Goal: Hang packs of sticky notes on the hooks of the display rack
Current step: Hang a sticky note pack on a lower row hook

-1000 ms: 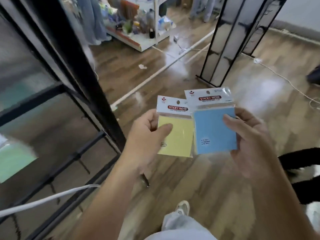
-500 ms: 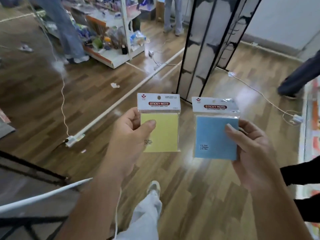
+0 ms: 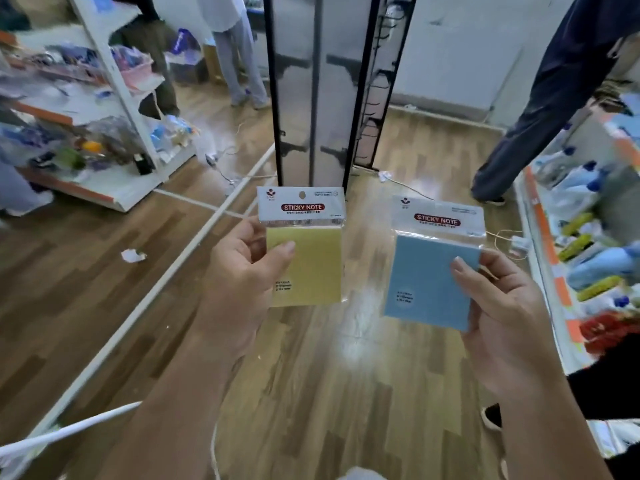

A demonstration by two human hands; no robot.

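My left hand (image 3: 242, 271) pinches a yellow pack of sticky notes (image 3: 306, 261) by its left edge, thumb across the front. My right hand (image 3: 502, 306) pinches a blue pack of sticky notes (image 3: 426, 278) by its right edge. Both packs stand upright at chest height, a hand's width apart, each with a white "STICKY NOTE" header card and a hang hole. Straight ahead on the wooden floor stands a tall black-framed display rack (image 3: 311, 81), with dark hooks (image 3: 377, 81) showing along its right side panel.
A white shelf unit (image 3: 114, 98) full of goods stands at left, another stocked shelf (image 3: 561, 271) at right. Two people stand at the back (image 3: 239, 57), and a person in dark trousers (image 3: 540, 109) steps near the right shelf. White cables (image 3: 194, 247) and paper scraps lie on the floor.
The view has swung right and up, away from the near black rack, onto the standing rack ahead. The two packs, overlapping a second ago, are now held further apart.
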